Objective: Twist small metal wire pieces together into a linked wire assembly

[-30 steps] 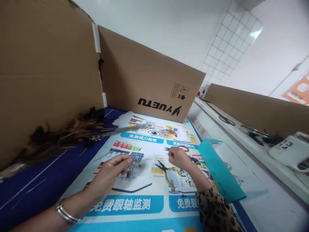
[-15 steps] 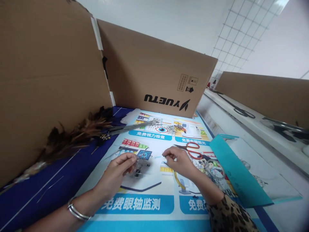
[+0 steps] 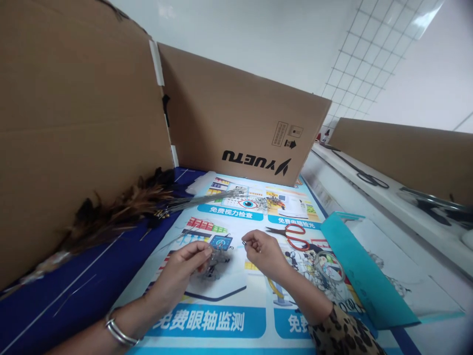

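My left hand (image 3: 186, 264) is closed in a pinch on a tangle of thin wire (image 3: 219, 264) with small dark bits on it, held above the printed sheet (image 3: 232, 291). To its right, the thumb and forefinger of my right hand (image 3: 264, 252) are pinched together on a tiny dark loop-like piece (image 3: 244, 242); its exact kind is too small to tell. A gap separates the two hands. Just beyond my right hand lie scissors with red handles (image 3: 295, 237). Beside my right forearm rests a round clear dish (image 3: 328, 266) among loose wire pieces.
Brown feathers (image 3: 121, 207) lie along the left cardboard wall (image 3: 81, 108). Long thin wires (image 3: 203, 198) stretch across the sheet's far part. At the right are a teal folder (image 3: 365, 271) and a white ledge with another pair of scissors (image 3: 371, 180). A printed cardboard panel (image 3: 236, 108) stands behind.
My right hand has moved slightly left, nearer my left hand, still pinching. The wire tangle in my left hand has turned a little. The whole view has shifted slightly.
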Tool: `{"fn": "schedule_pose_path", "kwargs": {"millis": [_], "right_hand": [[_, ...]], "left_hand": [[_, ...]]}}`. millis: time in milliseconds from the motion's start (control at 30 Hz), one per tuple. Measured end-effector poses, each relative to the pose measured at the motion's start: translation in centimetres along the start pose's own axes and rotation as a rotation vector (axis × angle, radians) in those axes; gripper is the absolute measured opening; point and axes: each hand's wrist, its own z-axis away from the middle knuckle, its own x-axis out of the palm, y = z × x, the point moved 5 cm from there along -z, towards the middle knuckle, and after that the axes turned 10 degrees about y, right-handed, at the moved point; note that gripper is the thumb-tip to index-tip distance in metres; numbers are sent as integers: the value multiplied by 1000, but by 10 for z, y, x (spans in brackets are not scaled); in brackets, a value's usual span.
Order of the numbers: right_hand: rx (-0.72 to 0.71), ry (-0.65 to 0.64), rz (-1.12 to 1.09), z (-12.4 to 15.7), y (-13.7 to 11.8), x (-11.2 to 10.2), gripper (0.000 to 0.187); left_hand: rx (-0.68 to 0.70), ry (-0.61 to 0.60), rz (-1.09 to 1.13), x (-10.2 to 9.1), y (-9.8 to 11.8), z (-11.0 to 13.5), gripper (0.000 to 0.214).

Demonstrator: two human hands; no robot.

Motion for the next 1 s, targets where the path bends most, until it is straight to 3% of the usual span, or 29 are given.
{"fn": "schedule_pose_path", "kwargs": {"millis": [333,633,1000], "right_hand": [[-132,-13,-76,6,-40,25,20],[-71,-25,-106,15,-27,40,20],[-88,-82,-75,15,-26,40,23]], "left_hand": [[77,-26,-124,5,8,5,17],[122,-99,-160,8,4,3,14],[134,-174,-192,11,4,5,10]]}}
